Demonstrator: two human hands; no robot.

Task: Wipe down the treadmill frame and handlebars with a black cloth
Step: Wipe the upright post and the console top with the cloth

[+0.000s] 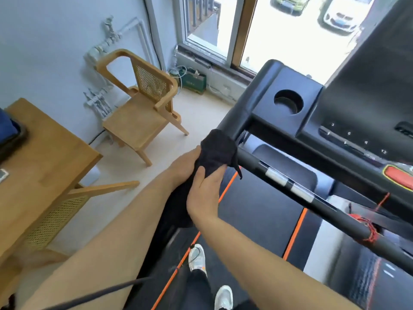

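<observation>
**Soft cloth bunched at the handlebar's corner**

Both hands grip the black cloth (218,151), left hand (185,163) at nine o'clock, right hand (204,189) at six, fingers closed around it. Limp and light, it likely needs bunching against the handlebar (312,204).

the black cloth (214,153) hides the left handlebar (232,121) end and left hand (185,164) fingers.

A wooden cane-backed chair (143,101) stands on pale floor (201,113) beside a pale wall (44,41), below a bright window (279,30).
</observation>
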